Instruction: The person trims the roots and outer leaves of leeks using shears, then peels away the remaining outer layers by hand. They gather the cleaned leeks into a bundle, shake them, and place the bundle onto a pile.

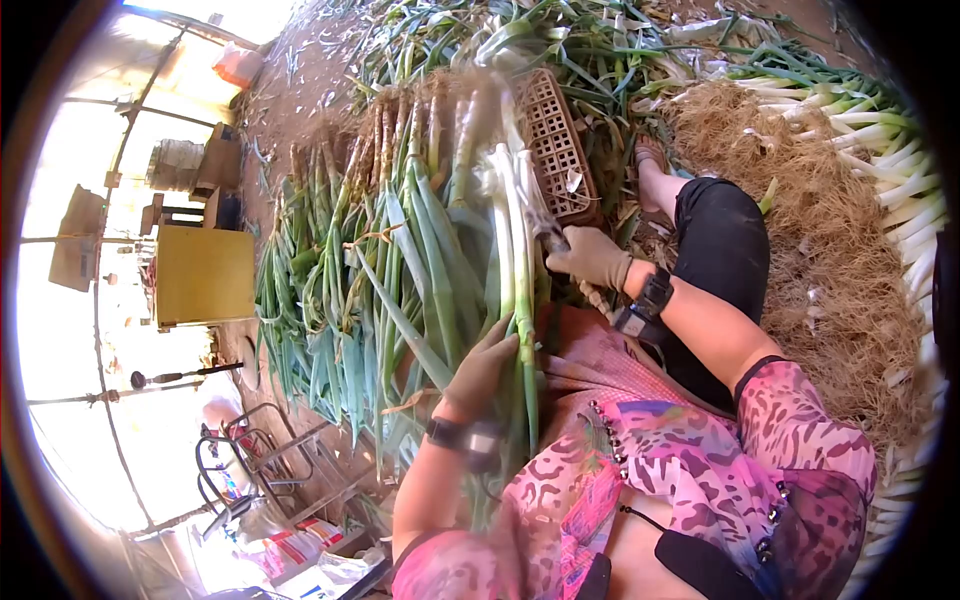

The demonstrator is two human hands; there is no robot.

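My left hand (484, 372), in a tan glove, is closed around the green part of some long leeks (515, 240), whose white stems point away from me. To the right, my right hand (592, 257), also gloved, is closed on a dark tool handle (552, 240); the tool's far part is blurred beside the white stems. A brown plastic crate (560, 145) lies just beyond my right hand. Left of the held leeks lies a row of untrimmed leeks (400, 220) with brownish root ends and long green leaves.
Trimmed leeks (915, 200) with bushy roots (790, 230) are heaped at the right. Loose leaves (600, 40) cover the ground at the top. A yellow box (205, 277) and a metal-framed chair (255, 455) stand at the left. My bent leg (725, 235) is beside the crate.
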